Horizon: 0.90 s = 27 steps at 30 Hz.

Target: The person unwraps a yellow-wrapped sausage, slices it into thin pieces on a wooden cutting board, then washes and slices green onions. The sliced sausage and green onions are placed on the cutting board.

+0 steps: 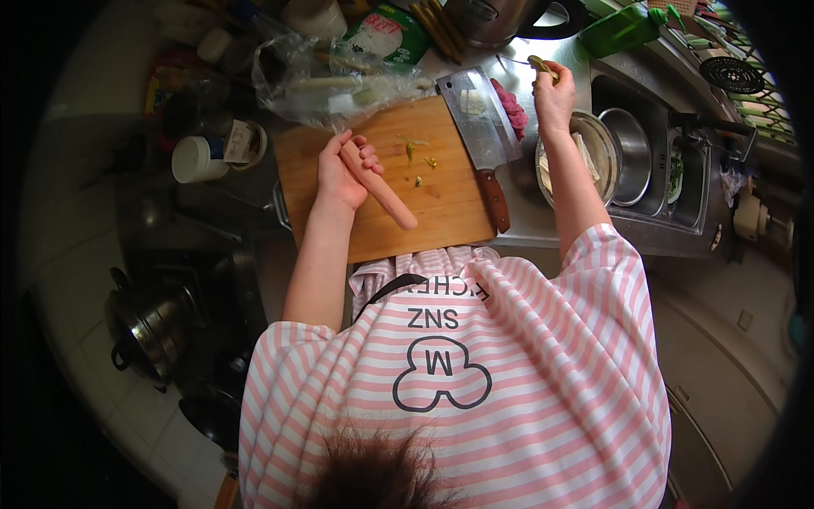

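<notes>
My left hand (346, 170) grips a long pink sausage (381, 186) above the wooden cutting board (445, 219). Small yellow-green scraps (410, 151) lie on the board. Held up beyond the board's right side, my right hand (554, 95) pinches a greenish-brown piece of food (542, 67) that I cannot identify. A cleaver (481, 121) with a wooden handle rests along the board's right edge, its blade pointing away from me. A crumpled pink cloth (509, 108) lies beside the blade. Under my right forearm is a metal bowl (610, 137) with pale strips (585, 159) in it.
Behind the board are a clear plastic bag (318, 89), a green packet (389, 38) and a steel kettle (486, 19). The sink (696, 191) at right holds a second metal bowl (638, 159). A white jar (198, 159) stands left; a steel pot (149, 331) is on the stove.
</notes>
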Available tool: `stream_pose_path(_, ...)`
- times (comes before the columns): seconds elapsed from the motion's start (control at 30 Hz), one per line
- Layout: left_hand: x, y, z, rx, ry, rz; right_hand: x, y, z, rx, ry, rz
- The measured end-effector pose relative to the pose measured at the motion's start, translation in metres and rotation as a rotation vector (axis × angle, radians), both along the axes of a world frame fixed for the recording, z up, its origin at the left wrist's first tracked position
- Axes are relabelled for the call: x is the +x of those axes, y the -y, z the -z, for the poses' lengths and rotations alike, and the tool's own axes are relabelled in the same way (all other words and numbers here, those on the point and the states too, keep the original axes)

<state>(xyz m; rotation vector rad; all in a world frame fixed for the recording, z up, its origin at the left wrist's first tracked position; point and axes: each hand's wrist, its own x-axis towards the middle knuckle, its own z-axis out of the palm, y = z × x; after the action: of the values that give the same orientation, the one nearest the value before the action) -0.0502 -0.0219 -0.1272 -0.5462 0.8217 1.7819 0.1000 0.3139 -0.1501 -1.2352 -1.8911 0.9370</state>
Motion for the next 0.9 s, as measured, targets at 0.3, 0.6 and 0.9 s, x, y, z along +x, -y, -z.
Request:
stream_pose_path(0.3, 0.008, 0.023, 0.01, -0.085, 0.014, -0.077, -0.003, 0.058, -0.018, 0.472, 0.385, -0.408)
stream_pose_path(0.6, 0.017, 0.036, 0.021, -0.13, 0.015, -0.096, 0.014, 0.187, -0.013, 0.348, 0.554, -0.894)
stream_pose_path(0.9, 0.029, 0.037, 0.031, -0.152, 0.03, -0.123, -0.023, 0.196, 0.005, 0.099, 0.335, -0.743)
